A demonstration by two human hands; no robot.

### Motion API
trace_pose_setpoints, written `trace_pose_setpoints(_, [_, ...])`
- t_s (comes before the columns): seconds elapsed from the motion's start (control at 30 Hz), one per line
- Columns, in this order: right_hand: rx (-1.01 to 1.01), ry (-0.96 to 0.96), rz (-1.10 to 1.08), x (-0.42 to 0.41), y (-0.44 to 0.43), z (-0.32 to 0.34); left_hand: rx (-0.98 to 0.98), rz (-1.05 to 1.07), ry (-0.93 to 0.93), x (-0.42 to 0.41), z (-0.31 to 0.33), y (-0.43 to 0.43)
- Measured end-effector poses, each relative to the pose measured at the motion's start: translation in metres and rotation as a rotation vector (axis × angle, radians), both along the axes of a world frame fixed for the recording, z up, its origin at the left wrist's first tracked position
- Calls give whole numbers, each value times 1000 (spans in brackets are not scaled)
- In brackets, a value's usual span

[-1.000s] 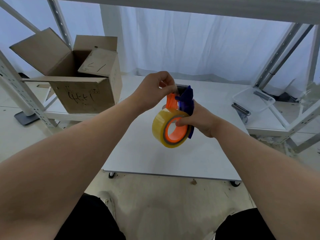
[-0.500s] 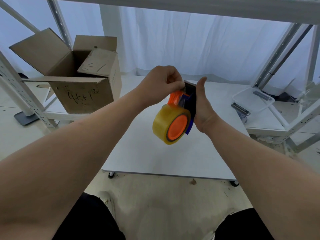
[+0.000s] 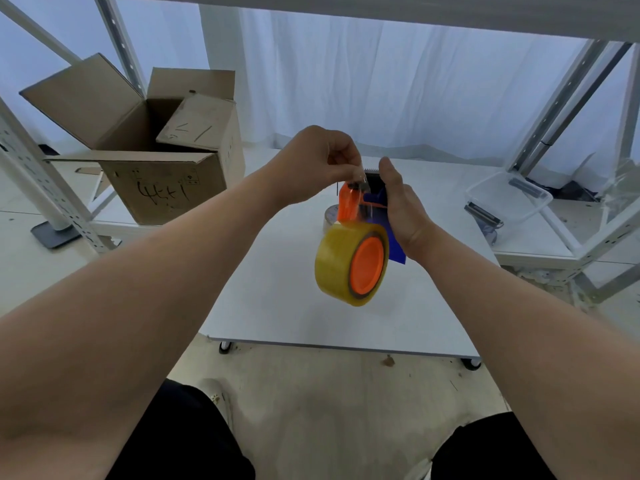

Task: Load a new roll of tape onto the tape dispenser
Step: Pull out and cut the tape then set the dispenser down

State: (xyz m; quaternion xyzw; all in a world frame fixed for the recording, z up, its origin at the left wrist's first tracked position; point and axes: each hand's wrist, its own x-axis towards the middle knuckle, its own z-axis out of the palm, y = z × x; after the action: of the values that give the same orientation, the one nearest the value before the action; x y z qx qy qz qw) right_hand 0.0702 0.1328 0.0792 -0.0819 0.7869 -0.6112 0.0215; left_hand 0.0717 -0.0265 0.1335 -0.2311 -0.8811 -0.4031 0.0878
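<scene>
White curtains are hanging behind a white desk (image 3: pixel 311 317) framed by grey metal shelving posts, and the work is going on in the air above that desk. A tape dispenser (image 3: pixel 372 202), blue in the body with orange parts, is being held upright over the middle of the surface, its toothed blade pointing up. A yellowish roll of tape (image 3: pixel 337 266) is sitting on the dispenser's orange hub, hanging at the lower end, well clear of the desk.

The right hand (image 3: pixel 403 211) is wrapping around the blue body from the far side, thumb standing straight up beside the blade; its grip is closed on the dispenser, though the fingers are hidden behind the plastic. The left hand (image 3: pixel 322 168) is pinching its fingertips together just above the orange part, where a clear strip of tape is glinting; the strip is too faint to say exactly where it is running. How the roll is seated on the hub is hard to make out.

Behind the dispenser, a second roll (image 3: pixel 330 216) is lying on the desk, mostly covered. Off to the left an open cardboard box (image 3: pixel 162 181) with handwriting on its side is sitting on a lower shelf. On the right a clear plastic tub (image 3: pixel 507 197) is resting on another shelf, its contents blurred. Both forearms are reaching in from the bottom, cut off by the edges.
</scene>
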Motion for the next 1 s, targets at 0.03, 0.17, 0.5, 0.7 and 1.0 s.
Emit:
trace_pose_setpoints(0.03, [30,-1,11,1,1,1,2,-10,-2,1,0,1])
trace_pose_setpoints(0.17, [176,-14,44,-1,4,1,-40,-44,23,1,3,7])
trace_pose_setpoints(0.5, [187,-16,114,1,8,-1,-23,-9,5,0,2,0])
trace_pose_setpoints(0.7, [178,-95,104,1,5,-7,123,88,54,-2,10,-4])
trace_pose_setpoints(1.0, [154,-175,64,3,2,-17,189,119,-116,-5,9,-7])
